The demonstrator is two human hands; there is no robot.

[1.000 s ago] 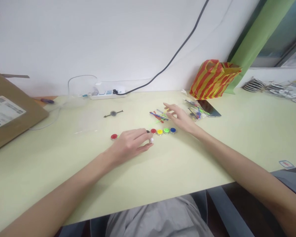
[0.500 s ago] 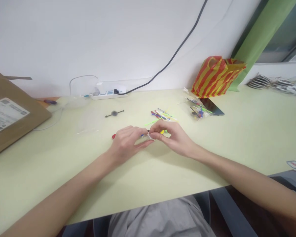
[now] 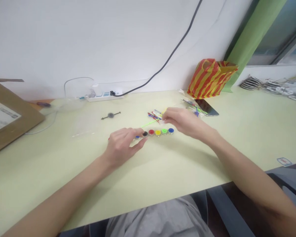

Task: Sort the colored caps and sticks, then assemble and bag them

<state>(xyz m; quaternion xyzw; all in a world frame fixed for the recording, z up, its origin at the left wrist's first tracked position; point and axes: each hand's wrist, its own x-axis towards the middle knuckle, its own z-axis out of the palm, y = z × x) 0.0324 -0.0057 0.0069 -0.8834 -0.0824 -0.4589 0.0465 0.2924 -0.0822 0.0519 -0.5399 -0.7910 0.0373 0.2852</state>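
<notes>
A row of small round pieces with coloured tops and clear bases crosses the table: blue, black (image 3: pixel 145 134), red (image 3: pixel 151 132), yellow (image 3: pixel 158 132), green (image 3: pixel 164 131) and blue (image 3: pixel 171 131). My left hand (image 3: pixel 124 144) rests at the row's left end and hides part of it. Its index fingertip is at the black-topped piece, with the thumb apart in front. Beyond the row, my right hand (image 3: pixel 185 120) has its fingertips together at the right side of a pile of coloured plastic sticks (image 3: pixel 153 115). Whatever its fingertips hold is too small to make out.
A dark double-ended pointer with a round centre (image 3: pixel 111 115) lies at the back. A cardboard box (image 3: pixel 12 121) stands left, and a power strip (image 3: pixel 105 96) lies by the wall. To the right are a striped bag (image 3: pixel 212 79), a phone (image 3: pixel 207 107) and bagged parts (image 3: pixel 196 110).
My right hand has moved away from my left, to the right and back to the stick pile. More of the row of round pieces now shows. My left hand has stayed near the row.
</notes>
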